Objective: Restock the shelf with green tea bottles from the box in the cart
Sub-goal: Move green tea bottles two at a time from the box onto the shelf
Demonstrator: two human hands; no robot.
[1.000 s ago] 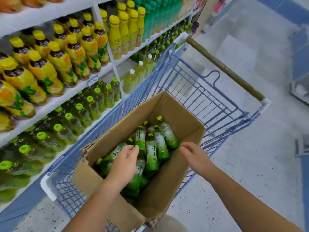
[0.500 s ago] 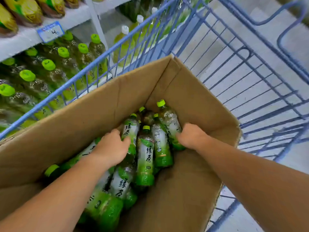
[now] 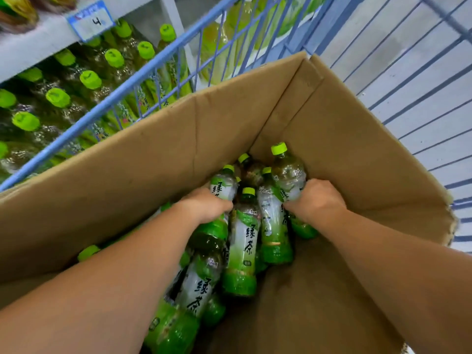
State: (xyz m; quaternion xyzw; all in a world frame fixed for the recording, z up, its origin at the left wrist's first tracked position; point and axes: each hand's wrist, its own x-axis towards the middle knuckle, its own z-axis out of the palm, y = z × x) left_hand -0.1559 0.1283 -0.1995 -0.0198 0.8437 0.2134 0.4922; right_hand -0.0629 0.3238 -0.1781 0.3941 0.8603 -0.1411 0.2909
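An open cardboard box (image 3: 158, 159) sits in a blue wire cart (image 3: 143, 80). Several green tea bottles with lime caps lie piled at its bottom. My left hand (image 3: 204, 205) grips one bottle (image 3: 222, 185) around its middle. My right hand (image 3: 316, 200) grips another bottle (image 3: 287, 172), whose cap points up toward the box's far corner. A loose bottle (image 3: 244, 241) lies between my hands. The shelf (image 3: 38, 44) at upper left holds rows of upright green-capped bottles (image 3: 89, 80).
A price tag (image 3: 90, 20) marked 4 hangs on the shelf edge. Yellowish bottles (image 3: 217, 47) stand beyond the cart's wire side. The cart's wire wall (image 3: 408, 72) runs along the right, with pale floor behind it.
The camera has dropped closer to the box. Both hands went from hovering above the bottles down into the box and each closed around a bottle.
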